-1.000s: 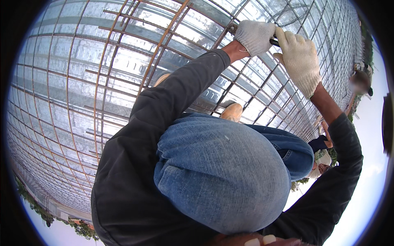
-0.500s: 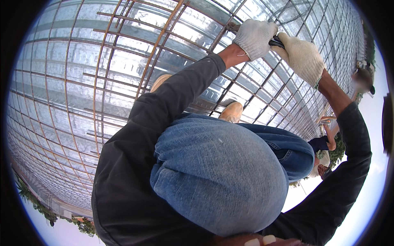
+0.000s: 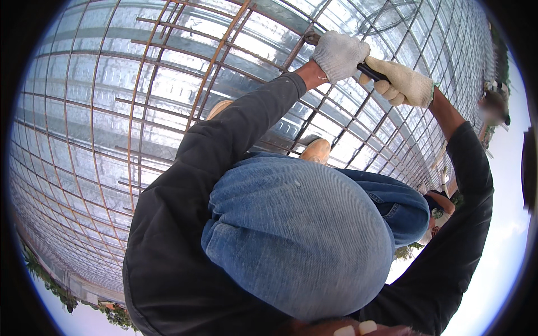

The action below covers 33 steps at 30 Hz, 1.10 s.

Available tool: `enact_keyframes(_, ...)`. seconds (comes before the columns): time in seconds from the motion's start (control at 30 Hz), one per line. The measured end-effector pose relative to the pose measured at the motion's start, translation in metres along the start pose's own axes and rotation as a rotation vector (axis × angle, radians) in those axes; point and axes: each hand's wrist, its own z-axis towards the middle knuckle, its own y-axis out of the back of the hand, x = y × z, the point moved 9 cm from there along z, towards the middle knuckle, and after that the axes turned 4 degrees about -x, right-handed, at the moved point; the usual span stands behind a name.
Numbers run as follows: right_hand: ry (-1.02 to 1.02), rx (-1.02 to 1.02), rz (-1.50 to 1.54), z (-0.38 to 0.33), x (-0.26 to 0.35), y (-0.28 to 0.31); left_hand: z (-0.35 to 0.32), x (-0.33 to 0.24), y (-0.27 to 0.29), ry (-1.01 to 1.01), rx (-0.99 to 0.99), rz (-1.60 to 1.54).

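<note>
My left hand [image 3: 339, 53] and my right hand [image 3: 403, 84], both in white knit gloves, grip a tool with a black handle [image 3: 370, 70]. The left hand holds it nearer the tip and the right hand holds the rear of the handle. The tool's tip [image 3: 311, 38] meets a crossing of rusty steel bars in the rebar grid [image 3: 168, 140]. I am crouched, with my knee in blue jeans [image 3: 297, 235] filling the middle of the view. My dark sleeves reach up from the lower edge to the tool.
The rebar grid lies over a corrugated shiny metal deck [image 3: 84, 112] that runs in every direction. My tan boots [image 3: 316, 150] stand on the bars. Another person [image 3: 493, 106] is far off at the right, and a second person [image 3: 437, 210] is beyond my knee.
My right hand has turned from upright to lying along the handle and closed around it. Both hands have shifted slightly left. The tool stays at the same bar crossing.
</note>
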Motion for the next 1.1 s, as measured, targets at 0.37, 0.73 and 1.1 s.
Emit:
enact_keyframes(0.37,0.583,-0.973,-1.492,-0.044,0.067,-0.024,0.019,0.016,-0.014,0.122,0.292,-0.067)
enact_keyframes(0.73,0.471,-0.619,-1.026,-0.017,0.041,-0.004,0.005,0.011,-0.003,0.072,0.126,-0.143)
enact_keyframes(1.1,0.142,-0.267,-0.742,0.003,0.008,-0.003,-0.002,0.003,0.003,0.011,0.192,-0.068)
